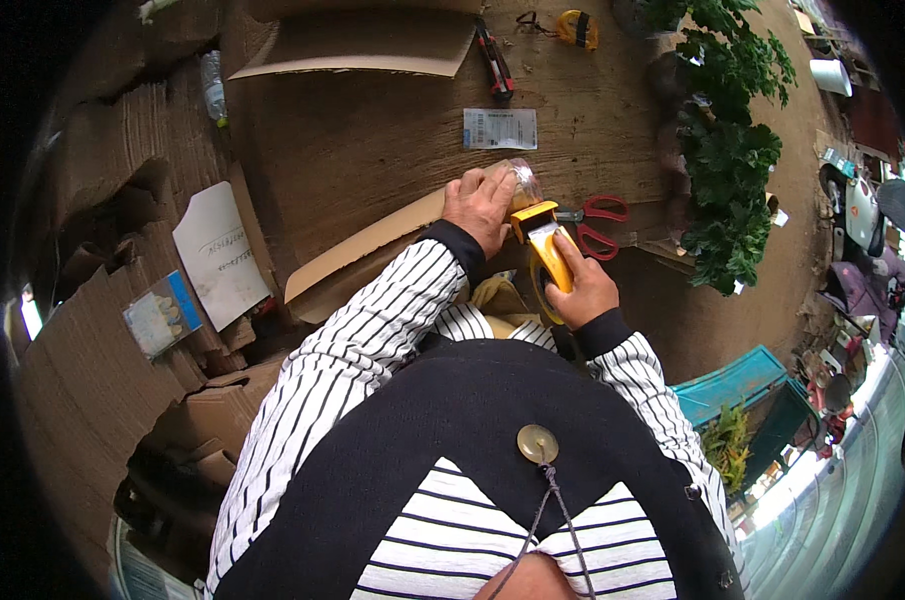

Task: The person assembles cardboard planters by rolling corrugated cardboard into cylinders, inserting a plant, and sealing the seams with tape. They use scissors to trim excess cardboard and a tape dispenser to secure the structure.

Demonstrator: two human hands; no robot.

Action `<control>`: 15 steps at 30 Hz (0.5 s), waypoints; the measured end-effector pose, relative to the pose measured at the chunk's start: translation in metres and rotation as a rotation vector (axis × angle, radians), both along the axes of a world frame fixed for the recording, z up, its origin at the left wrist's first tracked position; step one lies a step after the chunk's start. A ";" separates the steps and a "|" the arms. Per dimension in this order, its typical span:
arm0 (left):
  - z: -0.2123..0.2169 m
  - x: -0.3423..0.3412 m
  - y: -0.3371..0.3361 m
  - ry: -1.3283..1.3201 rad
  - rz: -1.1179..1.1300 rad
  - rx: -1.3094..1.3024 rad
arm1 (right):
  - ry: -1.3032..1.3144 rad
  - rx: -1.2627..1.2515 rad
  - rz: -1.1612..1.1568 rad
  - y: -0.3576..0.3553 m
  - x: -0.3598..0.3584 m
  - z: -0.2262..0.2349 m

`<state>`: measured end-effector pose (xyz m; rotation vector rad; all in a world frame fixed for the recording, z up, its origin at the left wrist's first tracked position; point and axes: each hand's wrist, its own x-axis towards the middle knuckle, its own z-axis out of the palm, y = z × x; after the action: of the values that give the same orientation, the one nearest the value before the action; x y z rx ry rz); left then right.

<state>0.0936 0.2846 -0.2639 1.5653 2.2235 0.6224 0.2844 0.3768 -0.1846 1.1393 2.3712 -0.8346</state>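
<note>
My right hand (583, 290) is closed round a yellow tape dispenser (547, 250), whose head sits against the end of a narrow cardboard box (373, 240). Over that same end, my left hand (481, 210) lies with its fingers bent down on the cardboard, holding it. Shiny clear film (524, 178) shows just beyond the left fingertips; whether it is tape or wrapping I cannot tell. Red-handled scissors (601, 225) rest beside the dispenser, their blades partly hidden behind it. Part of the box is covered by my left forearm.
A white printed label (500, 129), a red and black utility knife (495, 62) and a yellow tape measure (577, 30) lie farther off on the brown work surface (373, 130). Flat cardboard stacks (83, 350) fill the left. Leafy green plants (731, 160) line the right.
</note>
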 end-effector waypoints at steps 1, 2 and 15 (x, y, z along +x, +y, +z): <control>-0.001 0.003 0.001 0.093 0.013 -0.023 | 0.042 0.007 0.001 -0.002 0.003 -0.005; -0.007 0.006 0.003 0.184 0.025 -0.045 | 0.082 0.015 0.000 -0.004 0.006 -0.012; -0.001 -0.014 0.020 0.069 0.113 -0.430 | 0.415 0.045 0.052 -0.031 0.076 0.034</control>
<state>0.0797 0.3044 -0.2649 1.2659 2.3119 0.1033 0.3606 0.3458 -0.1508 0.9906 2.7501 -1.0931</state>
